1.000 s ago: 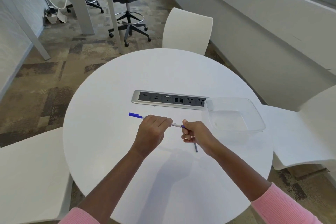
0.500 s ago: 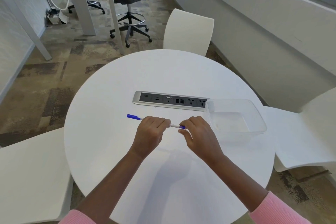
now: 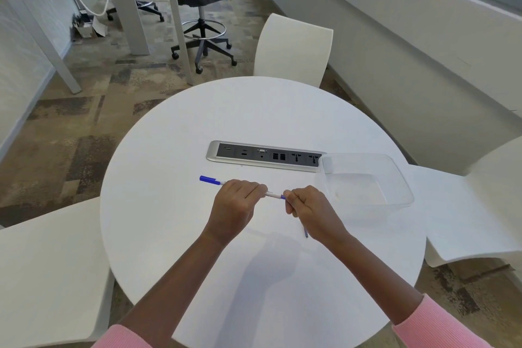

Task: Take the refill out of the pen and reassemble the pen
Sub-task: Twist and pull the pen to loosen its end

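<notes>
A white pen [image 3: 271, 194] with a blue cap at its left end is held level just above the round white table [image 3: 175, 234]. My left hand [image 3: 236, 205] grips the pen's barrel in a fist, the capped end sticking out to the left. My right hand [image 3: 309, 206] pinches the pen's blue right tip with curled fingers. A thin dark refill [image 3: 305, 232] pokes out below my right hand; whether that hand holds it or it lies on the table, I cannot tell.
A clear plastic container [image 3: 395, 178] stands just right of my right hand. A silver power and socket strip [image 3: 265, 155] is set into the table behind the pen. White chairs surround the table at the left, far side and right.
My right hand closed over the pen's right end half a second ago, hiding the refill, and has now drawn back a little so the blue tip and the refill end show again.
</notes>
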The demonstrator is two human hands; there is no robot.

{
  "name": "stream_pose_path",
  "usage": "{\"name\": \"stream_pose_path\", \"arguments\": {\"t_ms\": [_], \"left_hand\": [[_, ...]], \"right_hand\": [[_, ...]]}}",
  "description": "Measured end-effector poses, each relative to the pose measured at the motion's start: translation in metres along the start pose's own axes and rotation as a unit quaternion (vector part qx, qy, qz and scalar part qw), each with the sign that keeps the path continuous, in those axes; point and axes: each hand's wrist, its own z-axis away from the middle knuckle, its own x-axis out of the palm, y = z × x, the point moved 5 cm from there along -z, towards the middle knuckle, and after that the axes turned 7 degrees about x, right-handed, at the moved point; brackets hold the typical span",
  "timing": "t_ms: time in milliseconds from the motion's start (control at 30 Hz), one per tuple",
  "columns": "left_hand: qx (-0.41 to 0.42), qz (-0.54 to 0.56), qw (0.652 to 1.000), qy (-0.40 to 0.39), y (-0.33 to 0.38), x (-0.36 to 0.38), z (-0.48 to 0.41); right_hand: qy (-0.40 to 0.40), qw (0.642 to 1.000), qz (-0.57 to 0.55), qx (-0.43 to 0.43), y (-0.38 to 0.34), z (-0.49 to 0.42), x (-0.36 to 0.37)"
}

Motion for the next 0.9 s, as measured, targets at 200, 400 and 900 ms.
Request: {"name": "stream_pose_path", "arguments": {"t_ms": [200,400,900], "left_hand": [[0.005,-0.002,1.0,-0.004,0.0,-0.001,0.001],[-0.006,0.004,1.0,-0.001,-0.002,0.0,0.004],[0.0,0.008,1.0,0.003,-0.003,-0.002,0.004]], "right_hand": [[-0.043,0.996,-0.039,0.066,0.004,0.001,-0.001],[-0.004,1.0,-0.007,0.014,-0.001,0.005,-0.006],[0.103,0.981,0.121,-0.111,0.0,0.008,-0.002]]}}
